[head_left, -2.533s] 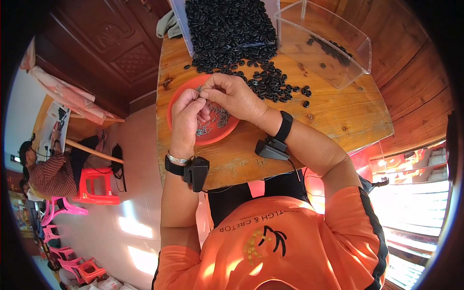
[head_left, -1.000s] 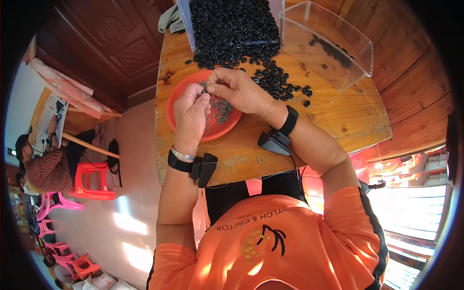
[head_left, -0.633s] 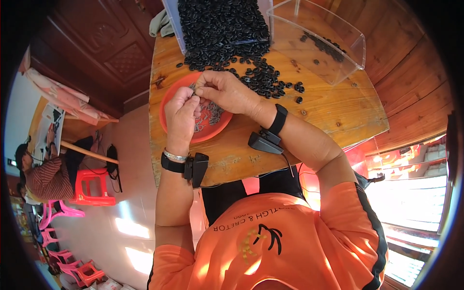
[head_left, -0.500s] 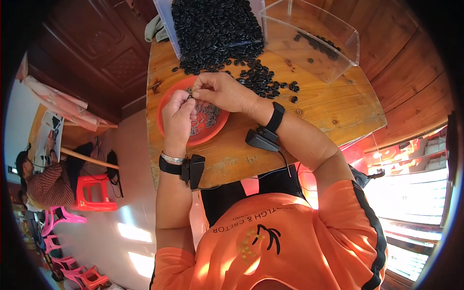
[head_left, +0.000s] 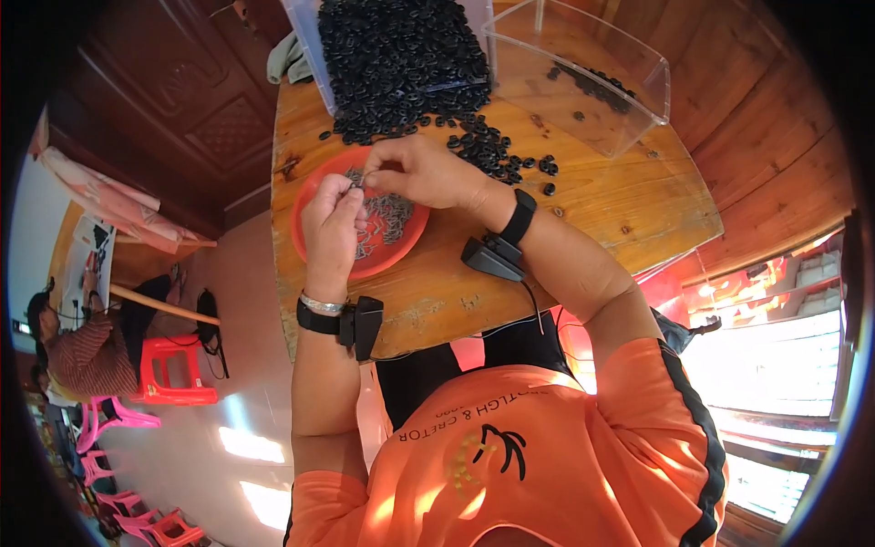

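Over an orange-red bowl [head_left: 390, 262], both of my hands are close together. My left hand [head_left: 332, 223] is closed, pinching a small black oval piece [head_left: 355, 186] between thumb and forefinger. My right hand [head_left: 424, 173] pinches at its fingertips what looks like a thin metal piece, mostly covered by the fingers, right beside the black one. Inside the bowl lie many small silvery metal pieces [head_left: 394, 219]. Beyond the bowl, loose black oval pieces [head_left: 483, 146] are scattered on the wooden table [head_left: 602, 201].
A clear plastic bin [head_left: 314, 55] tipped toward me spills a heap of black pieces at the far side. Far right stands a transparent box [head_left: 661, 91], with more black pieces [head_left: 597, 87] seen through it. To the left, a person [head_left: 91, 356] sits near a red stool [head_left: 173, 369].
My right fingertips have drawn slightly apart from my left ones, uncovering more of the black piece. The whole view has shifted a little; my left hand keeps its pinch.
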The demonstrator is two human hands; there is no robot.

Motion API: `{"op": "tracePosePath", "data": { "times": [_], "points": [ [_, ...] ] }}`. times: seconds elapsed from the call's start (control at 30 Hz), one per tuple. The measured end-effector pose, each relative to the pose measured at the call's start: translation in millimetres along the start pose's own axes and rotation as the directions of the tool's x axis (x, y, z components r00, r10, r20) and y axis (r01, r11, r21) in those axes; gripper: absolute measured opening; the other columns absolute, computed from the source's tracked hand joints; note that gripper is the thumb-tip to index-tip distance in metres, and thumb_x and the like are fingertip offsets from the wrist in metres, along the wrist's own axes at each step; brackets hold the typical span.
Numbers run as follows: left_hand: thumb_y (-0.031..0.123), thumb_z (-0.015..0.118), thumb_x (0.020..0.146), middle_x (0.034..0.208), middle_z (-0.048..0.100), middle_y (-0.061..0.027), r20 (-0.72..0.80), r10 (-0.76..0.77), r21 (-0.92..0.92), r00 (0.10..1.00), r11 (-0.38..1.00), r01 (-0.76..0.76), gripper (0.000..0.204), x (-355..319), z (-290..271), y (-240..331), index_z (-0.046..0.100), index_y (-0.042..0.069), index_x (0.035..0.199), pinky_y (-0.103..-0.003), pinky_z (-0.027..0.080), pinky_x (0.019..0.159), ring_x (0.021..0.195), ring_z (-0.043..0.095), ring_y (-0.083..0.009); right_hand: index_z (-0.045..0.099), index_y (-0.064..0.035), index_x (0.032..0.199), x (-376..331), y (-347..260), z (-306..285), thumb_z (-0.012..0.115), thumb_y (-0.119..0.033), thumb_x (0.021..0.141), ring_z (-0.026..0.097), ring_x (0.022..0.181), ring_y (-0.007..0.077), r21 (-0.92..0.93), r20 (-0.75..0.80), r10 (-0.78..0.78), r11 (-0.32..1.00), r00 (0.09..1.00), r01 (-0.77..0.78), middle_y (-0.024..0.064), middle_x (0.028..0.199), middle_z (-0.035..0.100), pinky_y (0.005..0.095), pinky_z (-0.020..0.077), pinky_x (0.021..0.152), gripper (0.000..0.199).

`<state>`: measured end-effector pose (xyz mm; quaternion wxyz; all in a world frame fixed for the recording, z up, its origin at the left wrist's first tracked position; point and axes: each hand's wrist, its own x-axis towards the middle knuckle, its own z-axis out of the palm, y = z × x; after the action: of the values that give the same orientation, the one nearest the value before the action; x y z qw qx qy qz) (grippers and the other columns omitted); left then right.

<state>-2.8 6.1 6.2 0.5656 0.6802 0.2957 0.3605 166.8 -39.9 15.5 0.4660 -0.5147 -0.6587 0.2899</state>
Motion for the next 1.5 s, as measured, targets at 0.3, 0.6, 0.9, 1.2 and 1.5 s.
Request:
{"op": "tracePosePath", "data": {
  "times": [0.3, 0.6, 0.9, 1.2, 1.5],
  "points": [
    [0.009, 0.049, 0.089, 0.065, 0.05, 0.0013, 0.016, -0.014, 0.033, 1.0, 0.999, 0.013, 0.009, 3, -5, -6, 0.054, 0.003, 0.084, -0.02, 0.04, 0.052, 0.057, 0.047, -0.0052, 0.062, -0.0032, 0.086, -1, -6, 5, 0.062, -0.014, 0.083, 0.065, 0.073, 0.0228, -0.248, -0.062, -0.141, 0.961, 0.988, 0.121, 0.0101, 0.077, 0.066, 0.0309, 0.0489, 0.066, 0.012],
    [0.01, 0.05, 0.088, 0.065, 0.051, 0.0013, -0.025, -0.075, -0.123, 0.997, 0.99, 0.072, 0.008, -2, 1, -4, 0.056, 0.005, 0.086, -0.019, 0.038, 0.05, 0.054, 0.046, -0.0054, 0.063, -0.0043, 0.082, -3, -5, 12, 0.065, -0.019, 0.081, 0.064, 0.071, 0.0249, -0.228, -0.157, -0.133, 0.969, 0.979, 0.095, 0.0102, 0.076, 0.066, 0.0327, 0.0482, 0.064, 0.015],
    [0.009, 0.049, 0.088, 0.064, 0.05, 0.0014, -0.069, 0.002, -0.135, 0.998, 0.991, -0.011, 0.007, 1, -4, -3, 0.054, 0.005, 0.086, -0.019, 0.038, 0.05, 0.055, 0.046, -0.0051, 0.067, -0.0071, 0.085, 0, -19, -39, 0.064, -0.028, 0.081, 0.063, 0.065, 0.0235, -0.302, -0.368, -0.089, 0.953, 0.925, -0.029, 0.0106, 0.071, 0.065, 0.0338, 0.0492, 0.063, 0.021],
    [0.009, 0.048, 0.09, 0.065, 0.049, 0.0024, -0.078, 0.026, -0.093, 0.997, 0.995, -0.033, 0.009, 1, -1, 1, 0.054, 0.005, 0.084, -0.018, 0.037, 0.052, 0.056, 0.045, -0.0045, 0.07, -0.014, 0.089, -30, 56, -131, 0.064, -0.028, 0.077, 0.063, 0.081, 0.0271, -0.697, -0.31, 0.124, 0.644, 0.942, -0.314, 0.0113, 0.08, 0.067, 0.0398, 0.049, 0.072, 0.019],
    [0.006, 0.049, 0.087, 0.063, 0.047, 0.001, -0.078, 0.036, -0.104, 0.996, 0.994, -0.044, 0.009, 2, -4, -1, 0.052, 0.002, 0.08, -0.02, 0.038, 0.051, 0.056, 0.045, -0.0054, 0.069, -0.0141, 0.097, -3, 48, -104, 0.067, -0.021, 0.074, 0.062, 0.088, 0.0294, -0.832, -0.131, 0.318, 0.48, 0.939, -0.279, 0.0119, 0.092, 0.067, 0.0383, 0.0489, 0.076, 0.024]
  ]
}}
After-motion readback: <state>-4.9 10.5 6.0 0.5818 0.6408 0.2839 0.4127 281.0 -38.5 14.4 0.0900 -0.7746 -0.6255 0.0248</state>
